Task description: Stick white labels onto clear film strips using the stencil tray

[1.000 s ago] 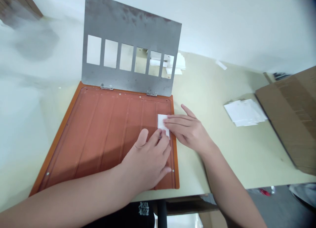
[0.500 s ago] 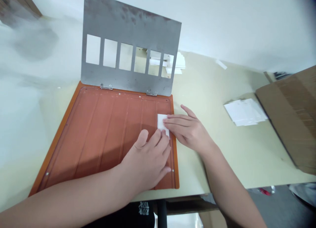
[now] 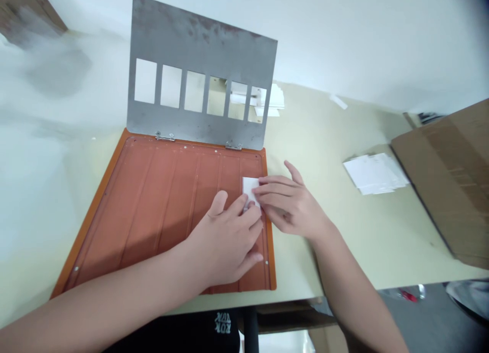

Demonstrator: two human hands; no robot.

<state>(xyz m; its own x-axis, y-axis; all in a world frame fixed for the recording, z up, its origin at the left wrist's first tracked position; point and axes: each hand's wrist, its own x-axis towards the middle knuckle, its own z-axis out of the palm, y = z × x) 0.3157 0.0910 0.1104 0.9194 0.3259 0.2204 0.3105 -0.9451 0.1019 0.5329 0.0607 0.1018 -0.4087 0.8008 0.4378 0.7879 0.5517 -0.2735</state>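
Note:
A small white card (image 3: 250, 184) lies on the ribbed reddish-brown bed of an orange-edged board (image 3: 160, 190), along its right side. With thumb and little finger spread apart, my left hand (image 3: 229, 241) rests its middle fingertips on the card's lower part. From the right, my right hand (image 3: 294, 205) has its fingertips on the card's right edge, thumb tucked below and little finger raised. Fingers cover part of the card. Hinged to the board's far edge, a grey metal plate (image 3: 198, 42) stands raised, with a row of rectangular cut-outs.
White cards (image 3: 374, 173) lie in a loose pile on the pale table (image 3: 317, 134), beside a cardboard box (image 3: 446, 174) at the right. More white pieces (image 3: 274, 99) sit behind the plate. A white strip (image 3: 338, 102) lies near the wall.
Both hands stay at the card, with only slight finger shifts. My left fingertips have slid a little up the card. The whole view has shifted slightly.

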